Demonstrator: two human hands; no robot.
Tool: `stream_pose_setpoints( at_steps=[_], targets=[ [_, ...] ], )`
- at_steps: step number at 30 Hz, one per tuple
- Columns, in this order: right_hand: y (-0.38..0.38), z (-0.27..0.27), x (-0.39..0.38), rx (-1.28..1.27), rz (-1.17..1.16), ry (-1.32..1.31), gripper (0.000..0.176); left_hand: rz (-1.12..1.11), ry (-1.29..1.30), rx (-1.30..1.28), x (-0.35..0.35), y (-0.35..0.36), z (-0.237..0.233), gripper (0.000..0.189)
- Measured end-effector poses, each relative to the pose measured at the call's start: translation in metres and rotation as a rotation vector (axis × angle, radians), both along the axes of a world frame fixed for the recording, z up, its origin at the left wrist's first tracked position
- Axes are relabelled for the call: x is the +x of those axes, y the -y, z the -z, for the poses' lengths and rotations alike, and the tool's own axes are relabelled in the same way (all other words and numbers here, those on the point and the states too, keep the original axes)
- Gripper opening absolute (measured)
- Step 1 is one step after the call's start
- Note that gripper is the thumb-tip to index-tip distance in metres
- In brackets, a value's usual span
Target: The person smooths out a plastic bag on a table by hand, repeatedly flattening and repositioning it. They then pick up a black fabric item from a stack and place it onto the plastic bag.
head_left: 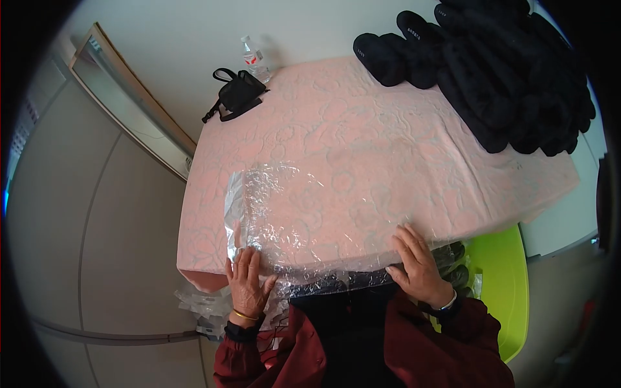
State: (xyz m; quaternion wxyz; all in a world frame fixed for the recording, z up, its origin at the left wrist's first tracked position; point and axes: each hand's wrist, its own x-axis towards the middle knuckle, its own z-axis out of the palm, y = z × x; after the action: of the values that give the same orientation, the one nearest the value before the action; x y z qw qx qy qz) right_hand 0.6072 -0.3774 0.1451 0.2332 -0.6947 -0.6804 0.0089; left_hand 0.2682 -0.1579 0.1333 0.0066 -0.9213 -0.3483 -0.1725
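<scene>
A large clear plastic bag (pixel 275 200) lies spread over the near part of the pink patterned cloth, and its near edge hangs over the front toward my lap. On its lower left corner my left hand (pixel 246 284) rests with the fingers stretched forward and the thumb apart. My right hand (pixel 417 268) lies on the near right part of the bag, fingers extended and thumb out to the side. Neither hand visibly grips the plastic. A whitish strip of film runs along the bag's left side.
Black plush, elongated items (pixel 504 84) are piled at the far right of the pink-covered table (pixel 362 123). A black pouch with straps (pixel 239 94) and a plastic bottle (pixel 254 59) stand at the far left. Below the right edge is a lime-green tub (pixel 501 284) with dark items. More plastic (pixel 204 304) hangs lower left.
</scene>
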Motion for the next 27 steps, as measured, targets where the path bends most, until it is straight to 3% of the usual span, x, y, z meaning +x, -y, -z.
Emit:
stream_pose_setpoints(
  at_steps=[3, 7, 12, 21, 27],
  targets=[
    [-0.016, -0.006, 0.001, 0.085, 0.043, 0.035, 0.085, 0.135, 0.103, 0.049, 0.046, 0.012, -0.022, 0.076],
    [-0.051, -0.004, -0.016, 0.054, -0.04, -0.01, 0.089, 0.487, 0.093, -0.154, 0.145, 0.055, -0.017, 0.083],
    [-0.045, 0.003, -0.005, -0.04, 0.044, 0.058, 0.095, 0.481, 0.034, -0.143, 0.147, 0.045, -0.003, 0.085],
    [-0.027, -0.003, 0.033, -0.106, 0.138, 0.134, 0.094, 0.131, -0.045, -0.041, 0.038, -0.054, -0.002, 0.091],
    [-0.021, 0.0, 0.032, -0.057, 0.139, 0.153, 0.091, 0.009, -0.062, -0.071, 0.018, -0.056, -0.006, 0.094]
  ],
)
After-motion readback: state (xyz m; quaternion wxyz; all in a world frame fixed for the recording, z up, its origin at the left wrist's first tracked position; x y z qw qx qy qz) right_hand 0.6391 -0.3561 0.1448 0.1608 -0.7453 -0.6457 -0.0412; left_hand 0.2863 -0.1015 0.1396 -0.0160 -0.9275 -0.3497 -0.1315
